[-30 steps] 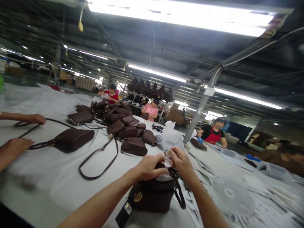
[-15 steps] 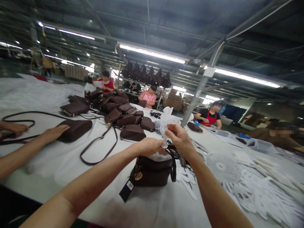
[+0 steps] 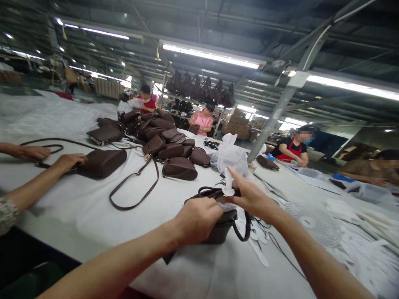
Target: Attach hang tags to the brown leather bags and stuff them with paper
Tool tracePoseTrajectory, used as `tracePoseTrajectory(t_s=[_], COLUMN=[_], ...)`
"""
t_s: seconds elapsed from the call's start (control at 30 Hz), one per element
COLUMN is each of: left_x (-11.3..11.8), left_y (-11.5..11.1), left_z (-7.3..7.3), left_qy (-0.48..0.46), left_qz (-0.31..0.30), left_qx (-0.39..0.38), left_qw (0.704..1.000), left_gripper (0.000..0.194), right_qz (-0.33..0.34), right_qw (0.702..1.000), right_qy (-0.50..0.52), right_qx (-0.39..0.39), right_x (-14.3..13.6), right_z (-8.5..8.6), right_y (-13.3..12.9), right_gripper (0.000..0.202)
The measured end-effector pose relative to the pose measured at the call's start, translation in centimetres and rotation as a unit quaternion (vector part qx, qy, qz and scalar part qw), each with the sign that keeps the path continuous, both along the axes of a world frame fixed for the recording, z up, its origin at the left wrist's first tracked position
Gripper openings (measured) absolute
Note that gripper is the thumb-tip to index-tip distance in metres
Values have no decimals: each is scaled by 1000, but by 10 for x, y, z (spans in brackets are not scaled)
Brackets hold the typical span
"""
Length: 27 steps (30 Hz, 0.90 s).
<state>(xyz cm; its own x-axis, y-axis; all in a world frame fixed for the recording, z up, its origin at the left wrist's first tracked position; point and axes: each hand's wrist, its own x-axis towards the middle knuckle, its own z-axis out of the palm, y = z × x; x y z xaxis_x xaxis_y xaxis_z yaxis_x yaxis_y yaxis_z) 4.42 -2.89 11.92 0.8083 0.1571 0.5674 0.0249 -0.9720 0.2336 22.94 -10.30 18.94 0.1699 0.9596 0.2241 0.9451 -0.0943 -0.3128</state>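
Observation:
A dark brown handbag (image 3: 220,233) stands on the white-covered table in front of me, its top open with whitish filling showing inside. My left hand (image 3: 199,218) is closed over the near rim of the bag, fingertips hidden in the opening. At the far side of the opening, my right hand (image 3: 252,197) pinches a white strip (image 3: 229,182) between thumb and fingers. The bag's handle (image 3: 247,227) loops down on the right. A black tag (image 3: 168,258) pokes out below my left forearm.
Brown bags (image 3: 179,168) lie piled beyond. At left, a co-worker's hands (image 3: 70,161) handle another bag (image 3: 104,162) with a strap. White cut pieces (image 3: 364,257) and a fan (image 3: 313,222) lie right; a white plastic bag (image 3: 230,155) sits ahead. Several people work farther off.
My left hand has moved from the white strip down onto the bag's near rim. My right hand keeps the strip, now lower at the opening. The co-worker's hand has slid left off the bag's body.

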Motion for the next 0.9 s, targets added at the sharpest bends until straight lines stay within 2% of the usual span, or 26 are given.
tracePoseTrajectory(t_s=[0.07,0.13,0.2,0.27,0.33,0.37,0.43,0.5,0.6,0.7,0.77,0.83,0.9], left_x=[6,19,34,46,52,53,50,44,35,31,31,31,30], left_y=[-15,-23,-24,-21,-16,-14,-11,-10,-9,-8,-7,-6,-5], left_z=[-17,-26,-27,-25,-24,-26,-34,-46,-63,-68,-66,-63,-62], left_qy=[39,56,58,70,99,111,114,86,17,-3,6,-7,-55], left_qz=[19,91,160,199,217,214,190,163,141,101,71,56,69], left_qx=[-15,-57,-85,-90,-80,-75,-60,-31,39,76,84,88,93], left_qw=[999,993,982,973,968,968,973,982,989,992,994,995,992], left_gripper=[15,26,40,50,56,53,34,12,11,14,17,19,21], right_qz=[4,-18,-49,-59,-47,-43,-54,-76,-53,10,50,74,70], right_qw=[999,996,989,984,978,974,972,981,997,958,936,930,932], right_qy=[-20,-58,-101,-150,-198,-217,-224,-172,43,264,318,325,325], right_qx=[27,72,94,80,52,44,47,45,-26,-108,-140,-153,-146], right_x=[0,0,1,2,4,5,7,8,8,8,9,11,15], right_z=[5,7,5,1,-4,-6,-10,-13,-15,-19,-22,-24,-26], right_y=[5,10,15,18,18,17,15,12,11,13,15,17,18], right_gripper=[83,75,62,45,24,15,9,14,19,18,16,14,14])
